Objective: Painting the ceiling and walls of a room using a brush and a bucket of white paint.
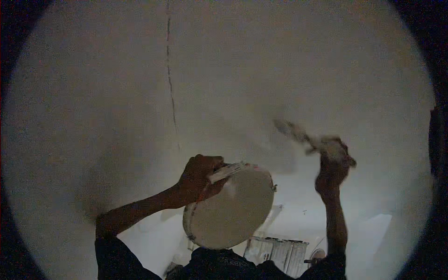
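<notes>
My left hand (pixel 201 176) is closed at the upper rim of a round, pale bucket (pixel 188 219), which is tipped so that its broad oval face shows. Small lugs stick out at the bucket's two sides. Under the fingers of that hand lies a flat whitish strip (pixel 226 172), and I cannot tell whether it is part of the rim or a separate tool. To the right and higher up, my right hand (pixel 333 156) is closed round a pale-smeared hand tool (pixel 294 131). Motion blurs the tool, so its exact kind is unclear. Its end points up and left, near the pale surface.
A large pale plastered surface (pixel 233 70) fills most of the view, with a thin dark crack (pixel 170 77) running down it. Below the bucket is a whitish ribbed object (pixel 277 252). Something dark (pixel 434 142) stands at the right edge.
</notes>
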A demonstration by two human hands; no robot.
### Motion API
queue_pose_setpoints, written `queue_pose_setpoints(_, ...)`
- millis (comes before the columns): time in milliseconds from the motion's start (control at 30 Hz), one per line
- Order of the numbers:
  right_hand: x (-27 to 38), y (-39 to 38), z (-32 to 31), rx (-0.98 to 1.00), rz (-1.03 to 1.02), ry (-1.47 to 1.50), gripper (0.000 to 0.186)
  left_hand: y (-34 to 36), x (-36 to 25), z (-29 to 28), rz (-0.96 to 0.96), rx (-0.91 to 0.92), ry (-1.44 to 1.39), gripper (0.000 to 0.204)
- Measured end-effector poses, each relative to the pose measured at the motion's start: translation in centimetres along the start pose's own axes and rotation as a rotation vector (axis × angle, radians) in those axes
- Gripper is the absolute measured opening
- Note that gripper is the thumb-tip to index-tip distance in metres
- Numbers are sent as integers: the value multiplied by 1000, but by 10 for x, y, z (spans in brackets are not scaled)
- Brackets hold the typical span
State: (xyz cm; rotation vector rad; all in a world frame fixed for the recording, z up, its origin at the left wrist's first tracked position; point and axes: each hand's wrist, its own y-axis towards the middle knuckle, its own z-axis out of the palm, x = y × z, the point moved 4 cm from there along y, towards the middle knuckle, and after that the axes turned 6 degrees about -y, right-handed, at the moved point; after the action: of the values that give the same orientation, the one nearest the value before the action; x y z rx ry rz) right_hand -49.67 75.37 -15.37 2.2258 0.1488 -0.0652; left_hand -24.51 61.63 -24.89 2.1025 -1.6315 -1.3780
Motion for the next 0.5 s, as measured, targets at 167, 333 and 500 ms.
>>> queue_pose_setpoints(167,-47,-149,-23,-247,814,314,24,7,25,1,-188,102,-36,31)
queue_pose_setpoints(333,6,-216,-31,-549,1225,304,36,4,40,17,-318,165,-111,33)
queue_pose_setpoints(500,31,-280,0,-597,1279,510,42,-7,68,37,-220,186,-194,28)
